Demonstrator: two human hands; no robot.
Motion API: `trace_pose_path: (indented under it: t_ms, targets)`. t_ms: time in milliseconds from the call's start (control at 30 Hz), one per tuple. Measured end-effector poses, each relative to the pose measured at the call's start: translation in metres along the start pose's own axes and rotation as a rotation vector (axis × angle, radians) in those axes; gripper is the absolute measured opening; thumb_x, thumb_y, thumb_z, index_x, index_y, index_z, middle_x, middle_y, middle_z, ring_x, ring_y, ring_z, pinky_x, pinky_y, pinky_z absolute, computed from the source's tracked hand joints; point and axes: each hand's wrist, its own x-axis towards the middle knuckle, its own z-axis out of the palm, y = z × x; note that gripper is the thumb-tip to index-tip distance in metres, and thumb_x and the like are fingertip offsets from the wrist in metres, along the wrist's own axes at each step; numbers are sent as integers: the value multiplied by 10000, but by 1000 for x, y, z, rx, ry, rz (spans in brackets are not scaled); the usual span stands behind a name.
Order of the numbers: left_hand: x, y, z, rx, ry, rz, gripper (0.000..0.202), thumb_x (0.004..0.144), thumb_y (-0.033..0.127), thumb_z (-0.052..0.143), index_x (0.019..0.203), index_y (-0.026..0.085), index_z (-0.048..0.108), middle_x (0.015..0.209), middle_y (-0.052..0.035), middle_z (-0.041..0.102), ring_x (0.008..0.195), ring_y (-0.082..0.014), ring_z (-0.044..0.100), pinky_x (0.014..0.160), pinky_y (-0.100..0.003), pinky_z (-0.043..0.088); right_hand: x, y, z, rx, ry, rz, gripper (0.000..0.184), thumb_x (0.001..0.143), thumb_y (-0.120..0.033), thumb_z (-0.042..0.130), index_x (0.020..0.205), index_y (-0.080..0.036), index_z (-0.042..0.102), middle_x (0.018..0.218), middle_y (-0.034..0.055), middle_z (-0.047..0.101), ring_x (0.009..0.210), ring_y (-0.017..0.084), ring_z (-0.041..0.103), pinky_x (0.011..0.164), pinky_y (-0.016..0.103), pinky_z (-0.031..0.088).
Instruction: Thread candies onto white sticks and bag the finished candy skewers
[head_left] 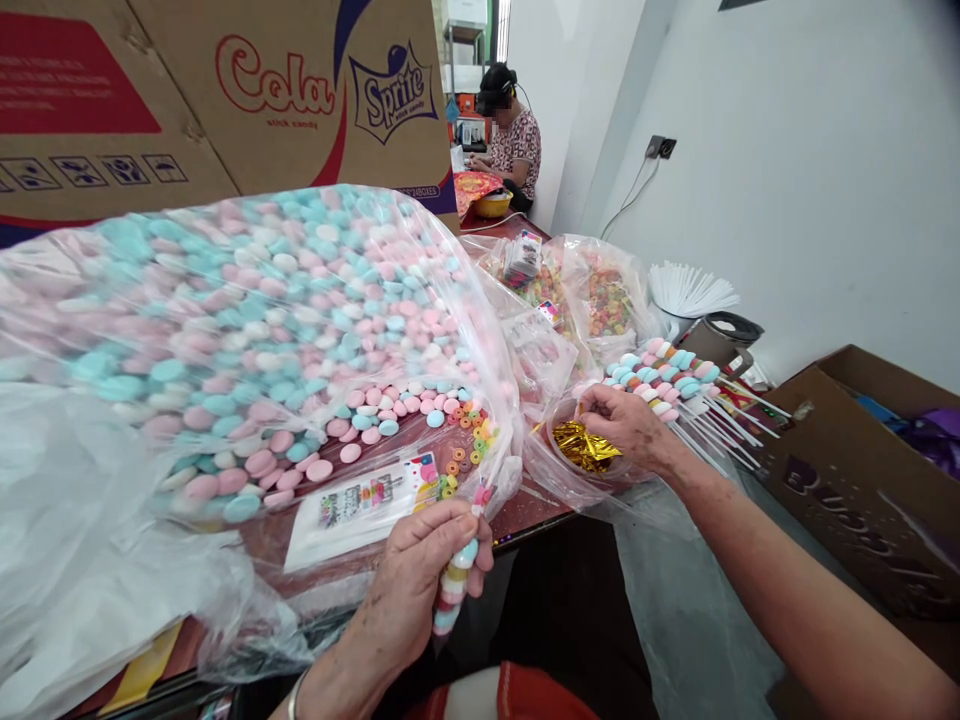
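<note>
One held skewer (452, 590), one foil-filled tub (589, 478), two cartons (292, 155) (825, 450)

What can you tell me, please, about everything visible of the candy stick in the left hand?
The candy stick is a slim column of rounded pieces stacked end to end, pale blue, white, yellowish and reddish, with a smooth, sugary look. It is tilted, its lower end pointing down toward the person, just off the front edge of the table. The left hand grips its upper part, hiding some of it; something pink and white pokes out above the fingers. Whether it is wrapped is hard to tell.
</note>
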Motion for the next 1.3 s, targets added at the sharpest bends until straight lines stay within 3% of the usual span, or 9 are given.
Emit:
trace_pose_path:
  t_ms: [167,333,533,733,933,1300]
  targets:
    - [0,-1,-2,6,-6,4,254,828,354,598,733,124,647,588,-36,625,397,-62,441,334,-144,250,0,1,-1,-15,24,26,195,860,-249,402,847,-196,589,722,-9,632,651,137,574,610,223,411]
    - [1,0,-2,-2,0,-2,243,824,347,604,735,125,646,591,-38,630,403,-71,460,333,-147,254,-4,-8,-15,-133,-41,17,271,892,-266,382,928,-185,637,975,58,678,895,179,598,769,252,400]
    - [2,0,1,2,-1,0,239,810,344,618,731,119,647,583,-39,630,410,-73,472,341,-146,255,-15,-24,-28,-328,-306,94,225,844,-313,493,745,-196,656,680,26,655,610,155,563,547,246,301]
    - [3,-2,2,16,-21,-5,256,822,357,605,724,124,650,576,-37,623,394,-65,440,332,-149,240,-12,-37,-20,-510,-455,124,135,761,-177,552,801,-191,680,753,53,679,656,174,591,507,253,237]
    - [2,-1,1,-5,1,-18,251,807,357,615,710,127,644,577,-35,621,398,-66,444,334,-146,246,-5,-41,-15,-633,-477,89,207,836,-131,501,834,-174,703,925,113,689,872,222,612,593,252,340]
    - [1,-3,-2,-17,17,-8,249,800,359,621,721,124,651,577,-37,614,402,-69,456,332,-146,241,-5,-28,-26,-651,-364,-23,217,942,-139,414,950,-145,630,935,91,653,860,182,589,718,255,380]
